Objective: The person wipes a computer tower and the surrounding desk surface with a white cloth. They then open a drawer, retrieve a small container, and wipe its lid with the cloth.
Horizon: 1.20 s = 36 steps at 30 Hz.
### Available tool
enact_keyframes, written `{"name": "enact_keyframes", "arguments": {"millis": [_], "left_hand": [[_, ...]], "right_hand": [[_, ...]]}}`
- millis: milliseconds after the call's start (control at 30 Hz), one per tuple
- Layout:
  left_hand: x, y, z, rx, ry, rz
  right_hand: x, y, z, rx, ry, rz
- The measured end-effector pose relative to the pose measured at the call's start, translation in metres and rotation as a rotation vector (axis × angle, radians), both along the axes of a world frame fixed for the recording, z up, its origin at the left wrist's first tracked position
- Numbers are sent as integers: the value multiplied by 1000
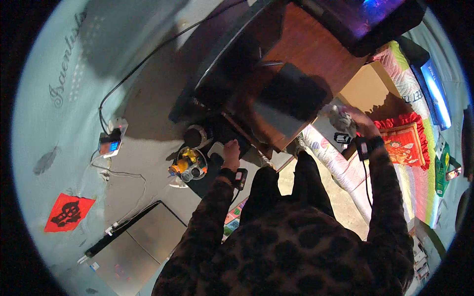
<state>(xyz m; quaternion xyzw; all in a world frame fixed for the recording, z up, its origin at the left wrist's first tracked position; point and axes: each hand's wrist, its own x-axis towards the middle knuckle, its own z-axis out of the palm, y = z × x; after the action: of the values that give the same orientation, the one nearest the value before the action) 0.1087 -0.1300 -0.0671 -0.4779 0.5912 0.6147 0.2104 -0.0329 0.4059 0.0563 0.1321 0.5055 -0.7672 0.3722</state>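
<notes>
My left hand (231, 153) reaches down to a small light-coloured object (216, 151) on a dark surface; whether its fingers grip it cannot be made out. To its left stands a round container (192, 164) filled with orange and yellow items, with a dark cylindrical object (195, 136) just behind. My right hand (358, 120) is over an open cardboard box (366, 87) on the bed, blurred, beside a crumpled whitish-grey thing (341, 117) that looks like cloth or plastic. The fingers on that side are not clear.
Ahead is a brown wooden desk (311, 40) with a dark mat (292, 98) and a lit screen (374, 14). A red ruffled cushion (403, 142) lies on the quilted bed at right. A black cable (148, 57) runs along the left wall above a grey refrigerator (137, 248).
</notes>
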Motion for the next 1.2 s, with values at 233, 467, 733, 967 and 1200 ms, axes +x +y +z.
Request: {"name": "enact_keyframes", "arguments": {"millis": [233,467,733,967,1200], "left_hand": [[25,-27,15,436,53,63],[-15,-7,16,478,72,140],[29,-23,32,421,56,-17],[123,-48,17,431,-69,-74],[185,-110,17,396,-74,-341]], "right_hand": [[167,-49,6,-93,-360,-417],[290,-133,-3,-142,-305,-350],[319,-177,-32,-370,-346,-241],[304,-245,-39,433,161,133],[228,-353,-69,704,771,-41]]}}
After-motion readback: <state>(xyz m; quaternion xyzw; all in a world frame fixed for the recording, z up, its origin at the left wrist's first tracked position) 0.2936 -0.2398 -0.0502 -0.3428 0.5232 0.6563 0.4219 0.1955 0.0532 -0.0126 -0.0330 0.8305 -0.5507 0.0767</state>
